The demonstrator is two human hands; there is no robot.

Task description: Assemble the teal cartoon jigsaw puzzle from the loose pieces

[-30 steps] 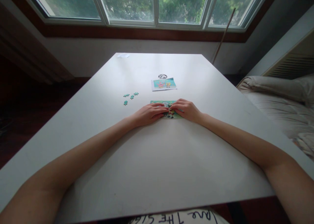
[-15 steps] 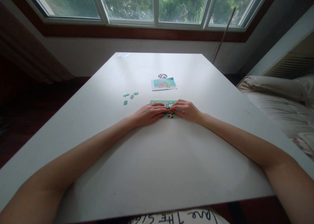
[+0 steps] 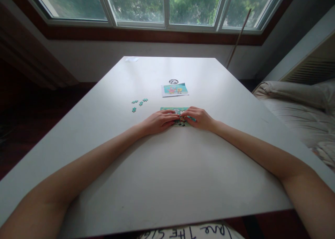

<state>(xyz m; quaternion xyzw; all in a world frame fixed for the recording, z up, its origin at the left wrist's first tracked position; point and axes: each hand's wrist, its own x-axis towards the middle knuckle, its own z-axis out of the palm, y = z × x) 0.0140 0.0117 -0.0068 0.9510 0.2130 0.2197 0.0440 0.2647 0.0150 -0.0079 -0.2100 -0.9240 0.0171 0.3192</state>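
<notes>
A small green jigsaw puzzle lies flat on the white table, partly hidden beneath both hands. My left hand rests over its left side, fingers stretched out and lying on the surface. From the right, my right hand reaches over the puzzle with bent fingers closed near the middle. A bit of bright teal puzzle piece shows under those fingers; the fingertips' exact contact is hard to make out. Several loose green puzzle pieces are scattered to the left, beyond my left forearm.
A picture card with cartoon figures lies beyond the puzzle, and behind it a round black-and-white item. White scraps sit at the far left corner of the table. A padded beige seat stands at right.
The fingers of my right hand have shifted very slightly over the puzzle. My left hand and the loose pieces stay in place.
</notes>
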